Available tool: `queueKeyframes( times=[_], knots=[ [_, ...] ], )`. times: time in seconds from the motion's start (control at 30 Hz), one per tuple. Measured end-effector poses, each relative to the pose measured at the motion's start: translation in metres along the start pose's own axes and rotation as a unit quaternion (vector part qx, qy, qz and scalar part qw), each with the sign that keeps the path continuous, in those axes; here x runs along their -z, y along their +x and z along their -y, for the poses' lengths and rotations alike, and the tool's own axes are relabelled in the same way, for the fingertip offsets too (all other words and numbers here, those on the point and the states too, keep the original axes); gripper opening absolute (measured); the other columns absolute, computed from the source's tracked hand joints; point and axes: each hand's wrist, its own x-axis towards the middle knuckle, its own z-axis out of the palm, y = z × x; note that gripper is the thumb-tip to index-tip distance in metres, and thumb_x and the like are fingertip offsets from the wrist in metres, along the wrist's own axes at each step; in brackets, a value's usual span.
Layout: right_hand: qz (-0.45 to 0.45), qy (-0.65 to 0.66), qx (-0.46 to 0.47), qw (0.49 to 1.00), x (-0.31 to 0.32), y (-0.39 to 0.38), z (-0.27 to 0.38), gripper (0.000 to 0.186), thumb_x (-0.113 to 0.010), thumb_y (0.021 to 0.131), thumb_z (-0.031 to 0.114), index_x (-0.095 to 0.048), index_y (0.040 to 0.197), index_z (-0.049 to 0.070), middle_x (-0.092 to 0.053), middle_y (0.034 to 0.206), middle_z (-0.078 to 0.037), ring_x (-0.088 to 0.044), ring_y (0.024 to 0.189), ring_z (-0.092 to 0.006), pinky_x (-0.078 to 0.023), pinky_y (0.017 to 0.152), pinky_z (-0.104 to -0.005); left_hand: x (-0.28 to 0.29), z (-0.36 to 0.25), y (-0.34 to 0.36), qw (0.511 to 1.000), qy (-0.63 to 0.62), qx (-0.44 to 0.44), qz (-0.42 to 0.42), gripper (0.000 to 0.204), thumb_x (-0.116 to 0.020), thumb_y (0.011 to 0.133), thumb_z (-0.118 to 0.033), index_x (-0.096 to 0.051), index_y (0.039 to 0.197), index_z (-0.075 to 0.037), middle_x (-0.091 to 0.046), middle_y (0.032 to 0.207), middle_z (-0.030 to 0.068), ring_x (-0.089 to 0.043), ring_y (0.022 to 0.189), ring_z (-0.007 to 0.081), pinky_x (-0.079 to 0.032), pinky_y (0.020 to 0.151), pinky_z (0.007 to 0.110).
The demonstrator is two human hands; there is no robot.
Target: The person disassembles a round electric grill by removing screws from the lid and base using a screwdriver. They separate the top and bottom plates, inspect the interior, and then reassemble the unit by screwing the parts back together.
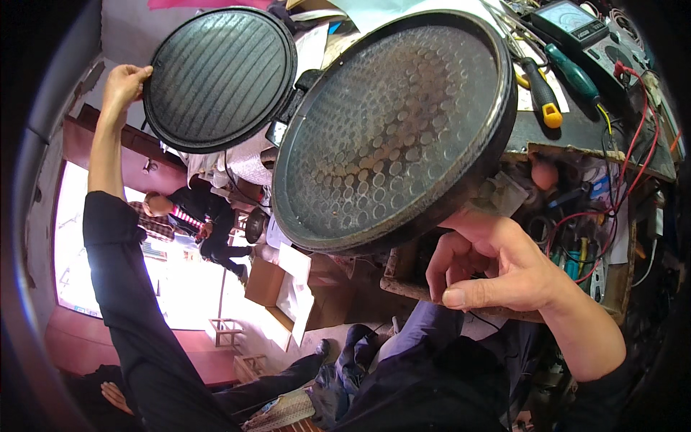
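Note:
An opened electric griddle with two round black plates joined by a hinge (299,93) is in front of me. My left hand (127,85) pinches the outer rim of the ridged plate (219,79), at the far left. The larger plate (392,137), covered with small ring marks and brownish wear, is tilted up on the right. Close under its lower right rim is my right hand (497,270), fingers curled and thumb against them. Part of that hand is hidden behind the rim; whether it touches the plate or holds something small I cannot make out.
On the bench to the right lie a black-and-yellow screwdriver (541,93), a green-handled tool (572,72) and a multimeter (572,21) with red leads. An open wooden drawer (619,288) below holds tools. An open cardboard box (277,291) and a seated person (209,216) are at left.

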Motion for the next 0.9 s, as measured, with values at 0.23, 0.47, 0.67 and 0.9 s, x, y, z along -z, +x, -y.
queueKeyframes(
  times=[0.23,0.47,0.67,0.9],
  knots=[
    [0.03,-0.016,-0.009,0.999,-0.001,0.001,-0.001,0.099,-0.083,0.086,0.022,-0.024,0.163,0.003,-0.071,0.101,-0.01,-0.058,0.077,-0.008,-0.046,0.071,-0.0228,-0.013,0.014,0.003,0.999,-0.046,0.025,0.004,0.029,-0.075,0.095,-0.026,-0.07,0.089,0.001,-0.062,0.073,0.0013,-0.054,0.06,0.0097,-0.048,0.058,0.029],
    [0.044,-0.024,-0.023,0.998,-0.002,0.003,0.001,0.11,-0.087,0.081,0.022,-0.017,0.166,0.007,-0.071,0.1,-0.014,-0.063,0.081,-0.0133,-0.049,0.073,-0.0249,-0.019,0.018,0.005,0.998,-0.04,0.044,0.004,0.027,-0.075,0.095,-0.025,-0.069,0.087,0.0,-0.059,0.069,0.001,-0.052,0.056,0.0106,-0.048,0.057,0.03],
    [0.04,-0.002,-0.046,0.998,-0.003,0.003,0.004,0.118,-0.09,0.073,0.018,-0.018,0.166,0.011,-0.07,0.101,-0.019,-0.067,0.087,-0.0197,-0.05,0.073,-0.0277,-0.021,0.018,0.0,0.997,-0.032,0.063,0.006,0.026,-0.075,0.095,-0.023,-0.069,0.087,0.0,-0.061,0.07,0.0016,-0.055,0.056,0.0112,-0.049,0.056,0.031],
    [0.048,-0.01,-0.021,0.999,-0.005,0.002,0.004,0.11,-0.086,0.083,0.028,-0.017,0.167,0.013,-0.071,0.098,-0.012,-0.06,0.072,-0.0081,-0.047,0.069,-0.0223,-0.023,0.012,-0.012,0.996,-0.054,0.067,0.004,0.025,-0.074,0.096,-0.02,-0.069,0.085,0.001,-0.063,0.07,0.0022,-0.06,0.057,0.0125,-0.051,0.056,0.032]
  ],
)
